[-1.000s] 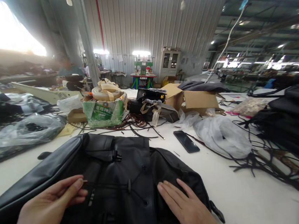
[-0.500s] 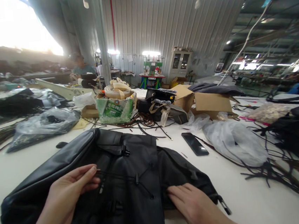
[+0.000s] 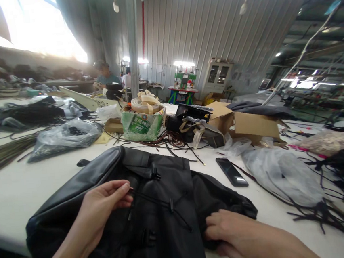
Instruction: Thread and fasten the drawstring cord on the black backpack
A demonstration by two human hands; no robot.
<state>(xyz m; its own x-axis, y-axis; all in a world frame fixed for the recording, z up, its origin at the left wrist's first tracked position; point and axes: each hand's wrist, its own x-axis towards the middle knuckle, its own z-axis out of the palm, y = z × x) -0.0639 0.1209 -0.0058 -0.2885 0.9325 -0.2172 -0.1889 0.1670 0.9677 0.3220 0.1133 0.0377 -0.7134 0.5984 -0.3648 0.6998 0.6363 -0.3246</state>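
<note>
A black leather-like backpack lies flat on the white table in front of me. My left hand rests on its left half, fingertips pinching a thin black drawstring that runs across the front to a small toggle. My right hand grips the bag's right edge, fingers curled over the crumpled fabric. A black buckle sits low on the front and a clip near the top flap.
A black phone lies right of the bag, beside a clear plastic bag. Behind stand a green box of tape rolls and cardboard boxes. Black cords tangle at right. People work at the far left.
The view has shifted left and downward, so the bag sits more to the right. My right hand went from lying flat to gripping the bag's right edge; my left hand kept pinching the drawstring.
</note>
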